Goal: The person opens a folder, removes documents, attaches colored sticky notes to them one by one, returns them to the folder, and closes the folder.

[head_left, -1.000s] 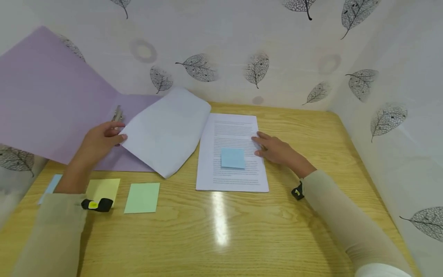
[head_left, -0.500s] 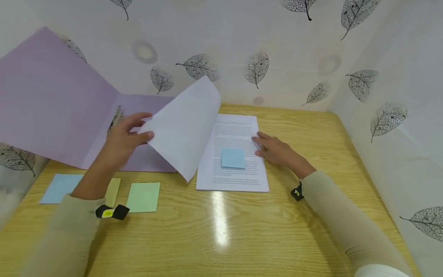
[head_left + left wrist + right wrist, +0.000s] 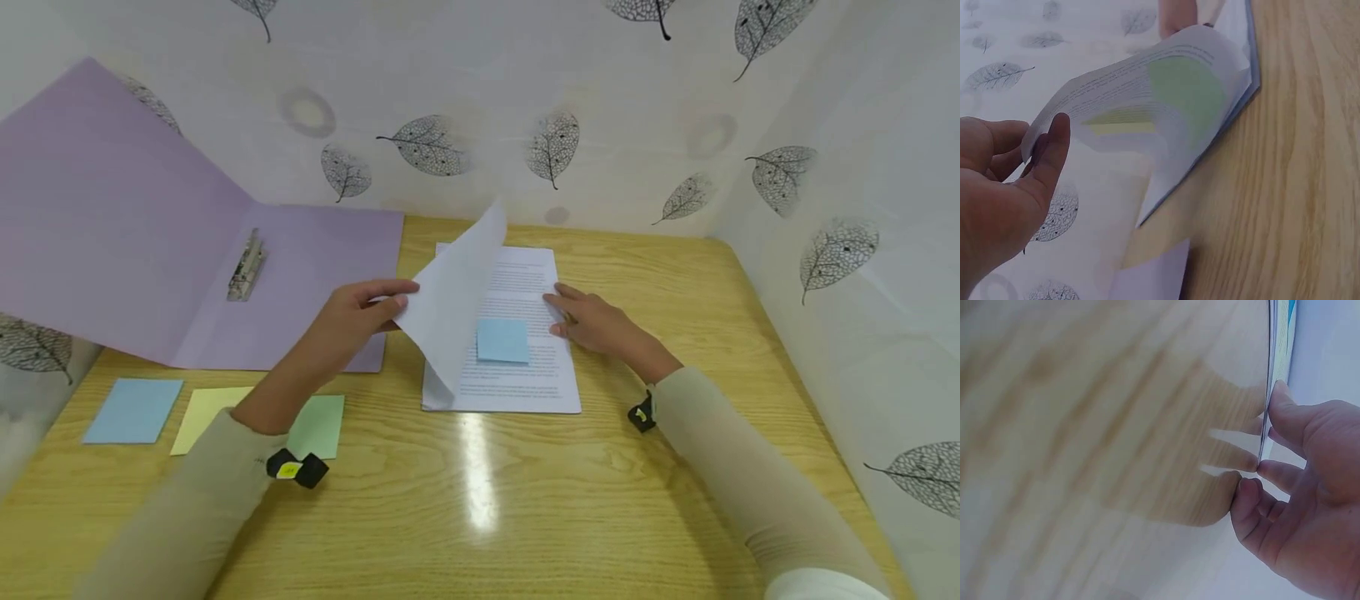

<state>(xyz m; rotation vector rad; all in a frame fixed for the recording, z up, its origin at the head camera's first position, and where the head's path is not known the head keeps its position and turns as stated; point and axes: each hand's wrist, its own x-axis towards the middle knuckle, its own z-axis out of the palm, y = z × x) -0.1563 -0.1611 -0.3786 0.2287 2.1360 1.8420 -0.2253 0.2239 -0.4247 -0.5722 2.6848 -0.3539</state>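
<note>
In the head view, my left hand [image 3: 348,321] pinches the left edge of a lifted paper sheet [image 3: 457,304] between thumb and fingers. The sheet curls over the left part of a stack of printed pages [image 3: 525,390]. On the stack's top page lies a blue sticky note [image 3: 502,340], partly overlapped by the curl. From the left wrist view, the sheet's printed side carries a green sticky note [image 3: 1191,94] and a yellow sticky note [image 3: 1124,126]. My right hand [image 3: 596,325] touches the stack's right edge, its fingertips and thumb [image 3: 1291,412] along the page edges.
A lilac folder [image 3: 322,250] lies spread at the left, its cover leaning up against the wall, with a metal clip [image 3: 247,267] inside. In front of it are a blue pad [image 3: 135,411], a yellow pad [image 3: 202,412] and a green pad [image 3: 322,425] on the wooden table [image 3: 390,508].
My left hand has moved right with the sheet, turning it from over the folder back onto the stack. The folder's inside and clip are uncovered. My right hand has stayed in place.
</note>
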